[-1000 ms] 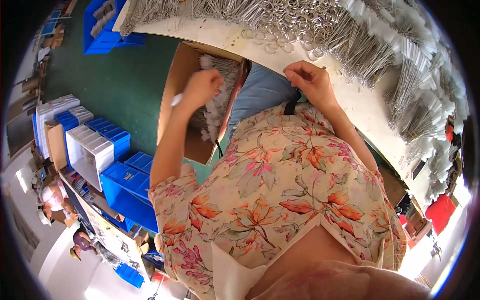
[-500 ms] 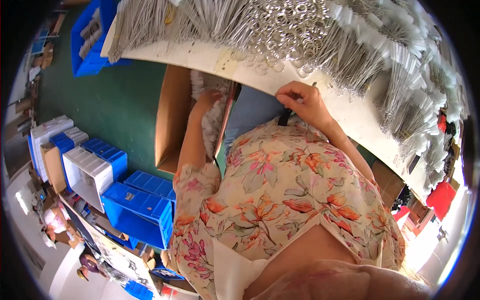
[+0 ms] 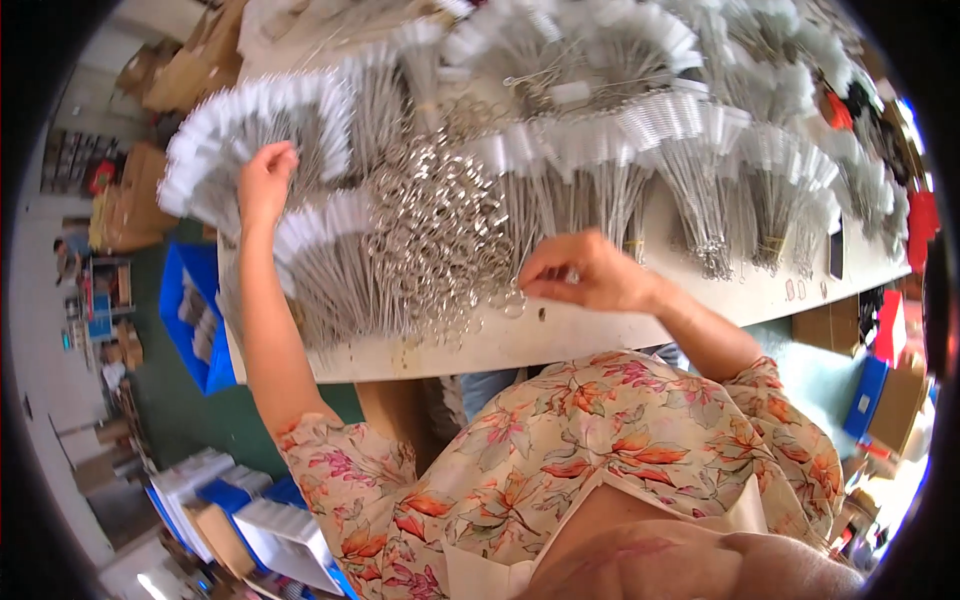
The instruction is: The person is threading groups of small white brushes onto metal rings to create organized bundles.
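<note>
My left hand [image 3: 266,185] is stretched over a fanned bundle of thin wire-handled brushes [image 3: 205,150] with white bristle heads at the table's left. Its fingers are curled together among the wires, and whatever is in them is hidden. Beside a heap of shiny metal rings [image 3: 440,215], my right hand [image 3: 595,272] hovers near the table's front edge. Thumb and fingertips are pinched together; I cannot make out anything between them. A few loose rings [image 3: 514,302] lie just below these fingertips. More brushes [image 3: 325,270] lie between the ring heap and my left forearm.
Several brush bundles [image 3: 690,150] cover the right and back of the white table [image 3: 560,335]. A blue crate [image 3: 195,320] stands off the table's left end. Below the front edge is a cardboard box [image 3: 392,405]. White and blue bins [image 3: 285,535] are stacked at lower left.
My left hand has risen out of the cardboard box below the table to the brushes at the left. My right hand has moved from the table edge to beside the rings. The view has shifted toward the table.
</note>
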